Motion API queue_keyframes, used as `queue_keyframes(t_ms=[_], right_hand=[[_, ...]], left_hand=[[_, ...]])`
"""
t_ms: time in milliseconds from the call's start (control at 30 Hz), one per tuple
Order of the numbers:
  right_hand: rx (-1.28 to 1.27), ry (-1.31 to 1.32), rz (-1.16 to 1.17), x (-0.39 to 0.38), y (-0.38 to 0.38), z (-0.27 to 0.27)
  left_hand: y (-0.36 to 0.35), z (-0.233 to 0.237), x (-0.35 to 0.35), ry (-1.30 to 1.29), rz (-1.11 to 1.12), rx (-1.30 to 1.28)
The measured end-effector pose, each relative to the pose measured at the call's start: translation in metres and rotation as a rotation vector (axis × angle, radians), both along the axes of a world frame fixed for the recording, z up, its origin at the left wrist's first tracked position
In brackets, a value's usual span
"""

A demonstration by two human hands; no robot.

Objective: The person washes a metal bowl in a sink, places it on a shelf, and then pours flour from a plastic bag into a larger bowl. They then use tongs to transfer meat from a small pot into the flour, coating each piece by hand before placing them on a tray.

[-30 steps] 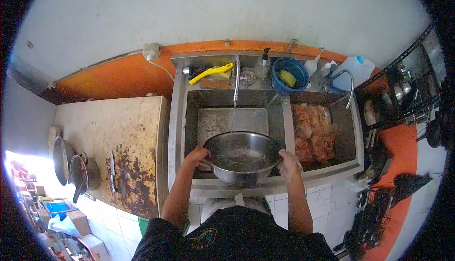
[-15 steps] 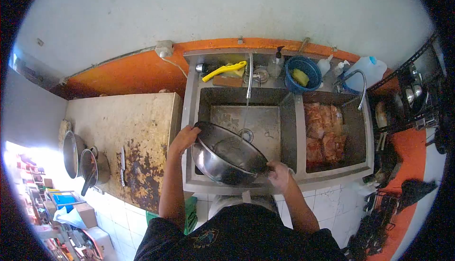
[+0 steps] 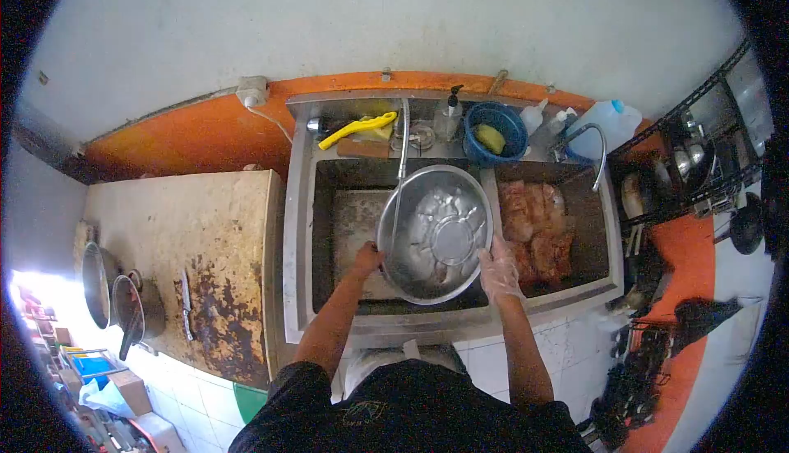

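Observation:
A large round metal basin (image 3: 454, 241) is held over the left sink bay (image 3: 349, 231), its inside facing up. Water from the faucet (image 3: 404, 136) runs toward it, and some liquid seems to lie inside. My left hand (image 3: 367, 261) is closed on the basin's left rim. On its right side, my right hand (image 3: 499, 270), in a clear plastic glove, grips the rim. Packed reddish meat (image 3: 538, 227) lies in the right sink bay beside my right hand.
Behind the sink stand a blue basket (image 3: 495, 134) with a sponge, a yellow-handled tool (image 3: 357, 128), pump bottles and a jug (image 3: 606, 128). The worn table (image 3: 222, 206) on the left holds a knife (image 3: 186, 305) and pots (image 3: 140, 305). A dark rack is at right.
The basin has gone from tilted near the sink's front edge to more level over the bay, farther forward and right in the sink. Both hands moved with it, and the view shifted slightly.

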State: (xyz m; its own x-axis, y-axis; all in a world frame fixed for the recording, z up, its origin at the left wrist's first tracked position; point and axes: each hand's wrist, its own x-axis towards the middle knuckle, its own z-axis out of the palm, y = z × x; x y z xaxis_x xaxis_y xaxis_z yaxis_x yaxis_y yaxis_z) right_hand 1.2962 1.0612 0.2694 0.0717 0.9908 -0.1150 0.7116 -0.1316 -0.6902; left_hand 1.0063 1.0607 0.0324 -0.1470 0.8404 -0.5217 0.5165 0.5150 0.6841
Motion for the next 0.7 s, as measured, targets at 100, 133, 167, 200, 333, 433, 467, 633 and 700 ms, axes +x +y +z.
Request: queue_keyframes(t_ms=[100,133,167,200,333,433,467,633,700], right_hand=[[0.054,-0.057,0.033,0.017,0.01,0.009],[0.036,-0.009,0.072,0.021,0.011,0.012],[0.03,-0.014,0.075,0.024,0.008,0.014],[-0.024,-0.024,0.04,0.024,0.004,0.025],[-0.254,-0.239,-0.023,0.036,0.004,-0.026],[-0.35,-0.264,0.049,0.032,0.003,-0.074],[-0.356,-0.253,0.055,0.026,0.001,-0.085],[-0.41,-0.305,0.138,0.019,-0.002,-0.178],[-0.879,0.515,-0.184,0.026,-0.003,-0.194]], left_hand=[[0.007,0.008,0.034,-0.103,-0.043,0.338],[0.009,0.004,0.035,-0.11,-0.038,0.335],[0.013,0.0,0.034,-0.209,0.059,0.332],[0.016,-0.006,0.032,-0.305,0.155,0.33],[0.012,0.021,-0.01,-0.421,0.337,0.233],[0.002,0.018,-0.042,-0.471,0.397,0.483],[-0.004,0.065,-0.046,-0.226,0.317,0.527],[-0.021,0.154,-0.061,0.1,0.152,0.637],[-0.026,0.168,-0.06,-0.043,0.164,0.632]])
